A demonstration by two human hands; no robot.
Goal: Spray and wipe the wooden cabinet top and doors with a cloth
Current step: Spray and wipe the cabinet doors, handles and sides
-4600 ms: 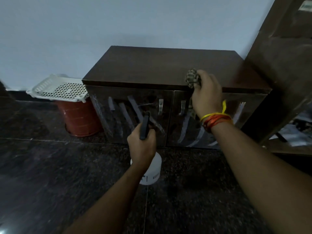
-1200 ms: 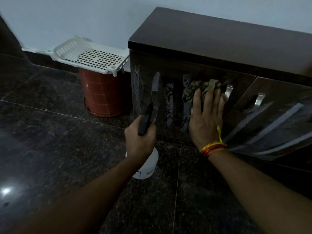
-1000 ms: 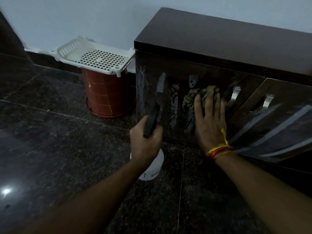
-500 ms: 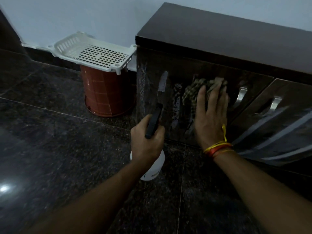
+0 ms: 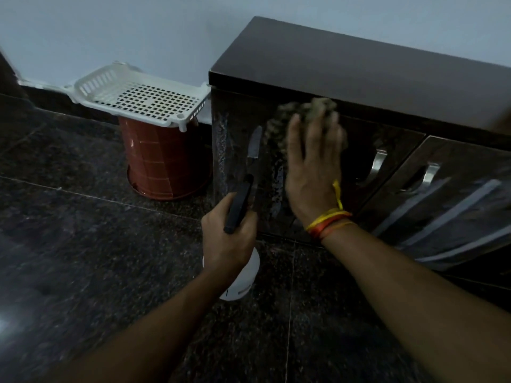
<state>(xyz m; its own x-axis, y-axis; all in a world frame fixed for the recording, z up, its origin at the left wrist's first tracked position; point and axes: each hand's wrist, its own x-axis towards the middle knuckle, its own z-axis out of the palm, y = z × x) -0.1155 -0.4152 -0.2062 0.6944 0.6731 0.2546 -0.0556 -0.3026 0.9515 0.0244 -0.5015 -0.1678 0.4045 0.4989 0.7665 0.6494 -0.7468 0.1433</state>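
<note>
The dark wooden cabinet stands against the wall, its glossy left door streaked with wet marks. My right hand presses a greenish-brown cloth flat against the upper part of that left door, fingers straight and blurred by motion. My left hand grips the black trigger head of a white spray bottle, held low in front of the door's bottom edge. Two metal handles show on the doors to the right of the cloth.
A white perforated plastic basket sits on a red-brown bucket just left of the cabinet. The floor is dark polished granite. A pale wall runs behind.
My right hand has slid the cloth up the left door from its middle to near the top edge. The left hand keeps holding the spray bottle in about the same place.
</note>
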